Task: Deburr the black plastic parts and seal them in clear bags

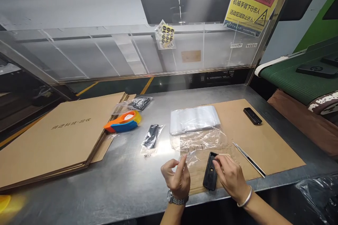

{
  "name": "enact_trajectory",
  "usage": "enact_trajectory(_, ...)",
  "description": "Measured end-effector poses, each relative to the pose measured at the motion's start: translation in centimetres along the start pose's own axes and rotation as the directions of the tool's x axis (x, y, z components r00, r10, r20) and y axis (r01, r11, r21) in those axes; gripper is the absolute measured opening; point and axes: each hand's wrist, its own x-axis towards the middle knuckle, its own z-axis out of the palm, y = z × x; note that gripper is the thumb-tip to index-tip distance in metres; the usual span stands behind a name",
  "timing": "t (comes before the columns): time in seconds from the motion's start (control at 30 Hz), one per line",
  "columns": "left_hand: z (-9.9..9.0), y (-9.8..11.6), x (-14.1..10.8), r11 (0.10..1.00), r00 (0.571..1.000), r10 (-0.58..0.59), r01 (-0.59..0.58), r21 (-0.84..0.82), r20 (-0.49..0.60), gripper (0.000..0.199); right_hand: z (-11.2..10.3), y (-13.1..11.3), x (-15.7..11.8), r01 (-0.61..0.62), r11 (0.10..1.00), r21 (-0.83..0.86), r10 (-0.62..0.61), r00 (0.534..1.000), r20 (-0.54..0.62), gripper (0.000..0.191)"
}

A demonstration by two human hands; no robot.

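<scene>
A shallow, oblong black plastic case (209, 175) lies with its hollow side up near the table's front edge. My right hand (231, 174) is closed, thumb and forefinger pinched at the right rim of this case. To its left, my left hand (176, 177) hovers with fingers curled and thumb near the index finger; whatever they may hold is not visible. Beyond both hands is a stack of clear plastic bags (195, 119) in a crumpled clear wrapper (198, 140). A slim utility knife (248, 159) rests right of my right hand.
Under the bags is a cardboard sheet (277, 147), with a second black case (252, 116) at its far right. Leftward are a bagged black part (151, 136), an orange-and-blue tape dispenser (124, 122), a bag of small dark pieces (141, 103) and stacked flat cartons (66, 130). A green conveyor (293, 68) runs at right.
</scene>
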Motion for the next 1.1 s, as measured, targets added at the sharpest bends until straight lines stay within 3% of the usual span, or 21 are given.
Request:
enact_trajectory(0.07,-0.2,-0.8,-1.2,0.999,0.997,0.011,-0.014,0.048,0.077,0.036,1.5,0.9,-1.4,-0.107,0.993,-0.045,0.109,0.993,0.045,0.039)
enact_trajectory(0.13,-0.6,-0.9,-2.8,0.997,0.973,0.018,-0.036,0.071,0.231,0.033,2.9,1.6,-2.5,-0.179,0.982,-0.068,0.186,0.976,0.11,0.037)
enact_trajectory(0.23,-1.1,-0.3,-5.0,0.996,0.898,-0.014,-0.028,0.088,0.44,0.031,4.1,2.4,-3.5,-0.24,0.97,-0.04,0.243,0.951,0.191,0.031)
enact_trajectory(0.3,-1.3,0.1,-5.8,0.994,0.846,-0.073,0.019,0.107,0.529,0.029,3.8,2.8,-3.8,-0.26,0.966,0.011,0.25,0.94,0.232,0.031)
enact_trajectory(0.43,-1.5,0.5,-5.5,0.977,0.719,-0.211,0.173,0.124,0.662,0.032,1.2,2.8,-4.7,-0.234,0.957,0.17,0.175,0.936,0.305,0.039)
enact_trajectory(0.53,-1.4,0.6,-4.2,0.946,0.603,-0.285,0.304,0.116,0.745,0.031,-0.3,2.4,-5.9,-0.229,0.868,0.44,0.0,0.887,0.462,0.04)
enact_trajectory(0.63,-1.1,0.7,-2.9,0.908,0.492,-0.304,0.41,0.091,0.816,0.029,0.2,2.5,-6.9,-0.328,0.753,0.57,-0.097,0.802,0.59,0.044)
enact_trajectory(0.73,-0.8,0.6,-2.3,0.881,0.409,-0.263,0.471,0.045,0.874,0.032,1.6,2.8,-7.5,-0.413,0.739,0.531,-0.015,0.779,0.627,0.048)
enact_trajectory(0.8,-0.8,0.5,-2.3,0.873,0.384,-0.241,0.487,0.026,0.891,0.032,2.2,2.9,-7.6,-0.423,0.756,0.5,0.044,0.794,0.606,0.048)
enact_trajectory(0.87,-0.9,0.3,-2.5,0.875,0.386,-0.246,0.483,0.033,0.889,0.032,2.3,2.9,-7.5,-0.403,0.79,0.462,0.1,0.828,0.552,0.045)
enact_trajectory(1.1,-1.2,1.3,-3.8,0.944,0.458,-0.215,0.323,0.064,0.862,0.034,2.7,2.0,-7.3,-0.262,0.938,0.228,0.185,0.933,0.31,0.039)
